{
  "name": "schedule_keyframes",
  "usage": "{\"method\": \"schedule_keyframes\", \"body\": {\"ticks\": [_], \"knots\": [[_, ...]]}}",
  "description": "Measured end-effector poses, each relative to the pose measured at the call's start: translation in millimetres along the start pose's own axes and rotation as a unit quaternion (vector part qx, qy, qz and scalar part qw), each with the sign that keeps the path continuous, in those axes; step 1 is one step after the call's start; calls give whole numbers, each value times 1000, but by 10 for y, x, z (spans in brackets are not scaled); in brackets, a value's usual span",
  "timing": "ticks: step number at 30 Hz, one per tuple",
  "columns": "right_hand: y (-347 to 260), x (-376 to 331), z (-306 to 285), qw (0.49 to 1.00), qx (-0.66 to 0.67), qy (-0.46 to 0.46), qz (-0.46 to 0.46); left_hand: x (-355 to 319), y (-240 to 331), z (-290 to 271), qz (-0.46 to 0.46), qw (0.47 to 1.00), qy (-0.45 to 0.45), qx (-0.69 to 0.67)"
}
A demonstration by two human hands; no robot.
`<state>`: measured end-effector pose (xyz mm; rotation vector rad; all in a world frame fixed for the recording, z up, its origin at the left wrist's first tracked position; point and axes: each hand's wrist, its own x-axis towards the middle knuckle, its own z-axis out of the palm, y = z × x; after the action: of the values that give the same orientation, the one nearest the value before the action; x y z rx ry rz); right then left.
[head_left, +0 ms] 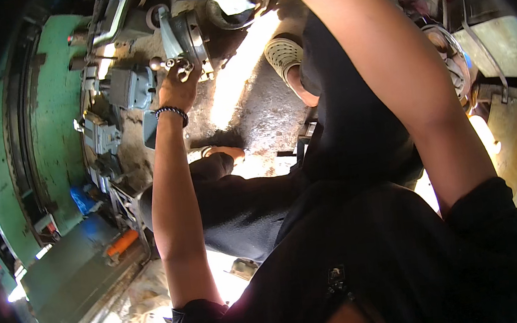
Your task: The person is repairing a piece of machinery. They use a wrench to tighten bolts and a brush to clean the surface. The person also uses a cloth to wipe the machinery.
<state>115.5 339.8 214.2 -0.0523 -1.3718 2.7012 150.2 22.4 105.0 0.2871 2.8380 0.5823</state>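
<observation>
Up near the top of my view, left of centre, sits a grey metal machine part (181, 38) with a round flanged body, resting on the stained concrete floor (260, 117). My left hand (175, 85) is on it: the fingers curl around a small cluster of pale metal fittings (180, 69) at the part's lower edge, pinching them, with a round knob just to their left. A dark beaded bracelet (171, 112) circles that wrist, and the bare forearm runs straight down to a black sleeve at the bottom of the frame.

My right arm (399, 67) rises steeply across the middle and leaves the picture at the top edge, so the right hand itself is out of sight and I cannot tell whether it is spread or closed.

Just left of the machine part lie more grey cast blocks (130, 86), and beyond them stands a green-painted machine frame (49, 119) that bends along the left rim. An orange-handled tool (121, 242) lies lower left, near a blue item. Right of the part, a foot in a pale perforated sandal (282, 53) rests on the sunlit floor, with dark trousers below it. At the far right I see round wire-like rims (451, 59) and a pale flat panel.
</observation>
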Motion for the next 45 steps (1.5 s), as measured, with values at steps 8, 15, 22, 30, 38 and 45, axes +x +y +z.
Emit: {"method": "schedule_keyframes", "body": {"ticks": [8,15,22,30,38,45], "knots": [[87,-9,316,992,-38,75,-97,82,-159,-384,174,956,92,216],[32,23,270,992,21,79,-91,247,-72,-485,138,920,23,366],[-25,31,119,990,4,90,-108,445,21,-280,163,908,0,385],[-184,-87,126,991,-3,103,-81,598,12,-268,157,890,-51,424],[-210,-124,164,993,18,92,-74,731,36,-313,116,885,-91,441],[-208,-166,195,997,33,53,-40,763,-176,-267,188,901,-32,390]]}}
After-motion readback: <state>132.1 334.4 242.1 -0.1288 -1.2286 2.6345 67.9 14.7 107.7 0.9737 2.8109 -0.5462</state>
